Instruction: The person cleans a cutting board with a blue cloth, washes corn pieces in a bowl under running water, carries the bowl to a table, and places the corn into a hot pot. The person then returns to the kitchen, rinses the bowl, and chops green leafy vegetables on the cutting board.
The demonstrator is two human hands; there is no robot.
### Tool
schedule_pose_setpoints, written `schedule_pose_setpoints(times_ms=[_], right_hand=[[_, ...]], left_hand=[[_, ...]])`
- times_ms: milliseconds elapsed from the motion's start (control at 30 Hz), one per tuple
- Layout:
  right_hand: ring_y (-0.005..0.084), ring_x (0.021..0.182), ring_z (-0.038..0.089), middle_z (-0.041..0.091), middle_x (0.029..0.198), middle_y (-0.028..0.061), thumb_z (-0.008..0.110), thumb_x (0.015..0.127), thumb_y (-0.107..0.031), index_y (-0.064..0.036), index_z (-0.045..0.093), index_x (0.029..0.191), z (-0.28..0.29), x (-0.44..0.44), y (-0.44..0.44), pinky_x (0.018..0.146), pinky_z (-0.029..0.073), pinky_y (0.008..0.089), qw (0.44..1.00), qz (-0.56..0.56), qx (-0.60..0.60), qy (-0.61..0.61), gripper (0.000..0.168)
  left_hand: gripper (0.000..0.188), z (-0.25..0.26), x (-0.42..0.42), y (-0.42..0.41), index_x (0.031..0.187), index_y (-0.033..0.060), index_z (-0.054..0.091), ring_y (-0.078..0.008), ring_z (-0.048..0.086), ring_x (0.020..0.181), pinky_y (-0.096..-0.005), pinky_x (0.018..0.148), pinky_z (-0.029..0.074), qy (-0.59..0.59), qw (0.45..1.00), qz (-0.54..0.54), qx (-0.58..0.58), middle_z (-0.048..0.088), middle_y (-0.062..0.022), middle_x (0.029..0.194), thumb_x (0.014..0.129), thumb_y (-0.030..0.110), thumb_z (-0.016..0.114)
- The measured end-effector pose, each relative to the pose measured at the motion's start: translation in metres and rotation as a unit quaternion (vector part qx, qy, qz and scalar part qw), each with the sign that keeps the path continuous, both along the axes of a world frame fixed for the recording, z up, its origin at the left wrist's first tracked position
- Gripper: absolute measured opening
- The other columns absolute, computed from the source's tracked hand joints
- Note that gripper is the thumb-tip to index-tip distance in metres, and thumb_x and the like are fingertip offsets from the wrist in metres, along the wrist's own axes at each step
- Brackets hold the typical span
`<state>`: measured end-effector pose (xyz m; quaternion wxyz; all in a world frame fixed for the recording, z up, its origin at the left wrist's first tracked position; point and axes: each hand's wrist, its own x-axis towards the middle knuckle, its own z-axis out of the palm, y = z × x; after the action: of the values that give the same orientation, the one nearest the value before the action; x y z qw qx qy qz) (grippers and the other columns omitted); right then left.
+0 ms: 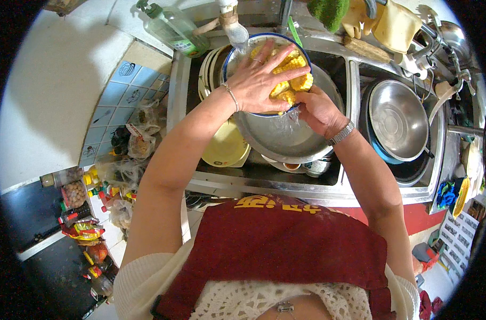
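My left hand (263,80) lies with spread fingers over pieces of corn on the cob (301,80) in a blue-rimmed bowl (226,66). The bowl's lower right rim is in my right hand (321,110), its thumb beside the corn. Water from the tap (237,34) runs into the bowl at its upper left. Under the bowl is a wide metal basin (283,140), with water dripping towards it from the rim. The bowl is tilted, though by how much I cannot tell.
Stacked plates (207,72), a yellow plate (225,146) and a small patterned bowl (317,166) share the left sink. Metal bowls (399,120) fill much of the right sink. A green pump bottle (177,32) stands at the back left; rubber gloves (397,26) hang at the back right.
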<state>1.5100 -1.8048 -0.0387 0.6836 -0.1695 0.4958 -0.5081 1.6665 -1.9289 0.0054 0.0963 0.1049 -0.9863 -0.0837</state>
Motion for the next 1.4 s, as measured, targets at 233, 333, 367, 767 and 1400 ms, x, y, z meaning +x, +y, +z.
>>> schedule_pose_setpoints(times_ms=[233, 333, 367, 767, 1400], right_hand=[[0.0214, 0.096, 0.064, 0.062, 0.113, 0.0111, 0.048, 0.088, 0.002, 0.0, 0.052, 0.124, 0.011, 0.0, 0.001, 0.078, 0.055, 0.0339, 0.999, -0.026, -0.035, -0.018, 0.037], [0.0253, 0.101, 0.064, 0.061, 0.116, 0.0141, 0.046, 0.087, 0.004, 0.001, 0.05, 0.125, 0.016, -0.003, 0.001, 0.08, 0.057, 0.0391, 0.999, -0.017, -0.027, -0.018, 0.038], [0.0268, 0.103, 0.064, 0.061, 0.117, 0.0151, 0.046, 0.087, 0.005, 0.002, 0.05, 0.125, 0.019, -0.003, 0.001, 0.08, 0.058, 0.0413, 1.0, -0.01, -0.018, -0.007, 0.039], [0.0345, 0.107, 0.062, 0.055, 0.124, 0.0195, 0.043, 0.084, 0.008, 0.003, 0.041, 0.131, 0.009, -0.008, -0.005, 0.083, 0.058, 0.0502, 0.997, -0.008, -0.024, -0.067, 0.047], [0.034, 0.105, 0.063, 0.057, 0.122, 0.0183, 0.046, 0.086, 0.005, 0.002, 0.043, 0.131, 0.011, -0.002, 0.028, 0.077, 0.062, 0.0458, 0.992, -0.054, 0.005, -0.117, 0.045]], left_hand=[[0.076, -0.006, -0.006, -0.004, 0.141, 0.0437, 0.04, -0.0508, 0.016, 0.14, -0.0685, 0.105, 0.027, -0.004, 1.0, -0.004, -0.027, 0.014, -0.006, 0.159, 0.072, 0.05, 0.071], [0.076, -0.008, -0.007, -0.006, 0.141, 0.0429, 0.041, -0.0506, 0.016, 0.14, -0.0675, 0.106, 0.028, -0.012, 0.999, -0.008, -0.039, 0.013, -0.0064, 0.159, 0.071, 0.048, 0.072], [0.077, -0.01, -0.007, -0.007, 0.141, 0.0434, 0.04, -0.0503, 0.015, 0.14, -0.0679, 0.105, 0.028, -0.011, 0.999, -0.01, -0.04, 0.012, -0.006, 0.159, 0.071, 0.049, 0.072], [0.078, -0.01, -0.008, -0.012, 0.141, 0.0448, 0.039, -0.0504, 0.015, 0.14, -0.0678, 0.108, 0.023, -0.015, 0.999, -0.012, -0.046, 0.014, -0.0043, 0.159, 0.071, 0.053, 0.071], [0.059, 0.177, -0.008, -0.03, 0.077, -0.0061, 0.069, -0.0416, 0.066, 0.08, -0.0441, 0.078, 0.053, 0.046, 0.907, 0.413, -0.067, 0.065, -0.0296, 0.078, 0.08, 0.053, 0.063]])
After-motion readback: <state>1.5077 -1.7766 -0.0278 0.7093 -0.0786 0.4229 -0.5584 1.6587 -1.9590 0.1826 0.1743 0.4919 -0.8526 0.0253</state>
